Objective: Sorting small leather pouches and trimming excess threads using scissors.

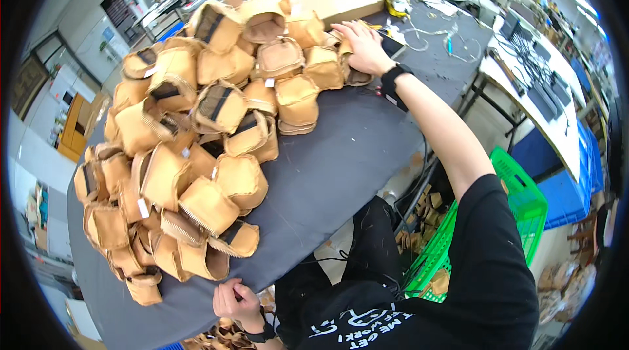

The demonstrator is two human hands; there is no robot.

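A big heap of small tan, boxy zippered pouches (223, 189) covers the left and far part of the dark table (327, 153). Many show brown linings and zipper teeth along their rims, and a few carry white tags. My right hand (362, 47) reaches to the heap's far right end. Its fingers are stretched out over a pouch (359, 77), which the hand partly hides. Close to the table's near edge, just below the heap, my left hand (236, 301) is curled closed, with nothing visible in it. Dark bands circle both wrists.
Beyond the heap lies a long cardboard box (341, 0). White cables (426, 39) are on the table's far right. A green crate (517, 186) stands on the floor at my right, near a blue bin (570, 186). A white table (531, 81) holds black cables.
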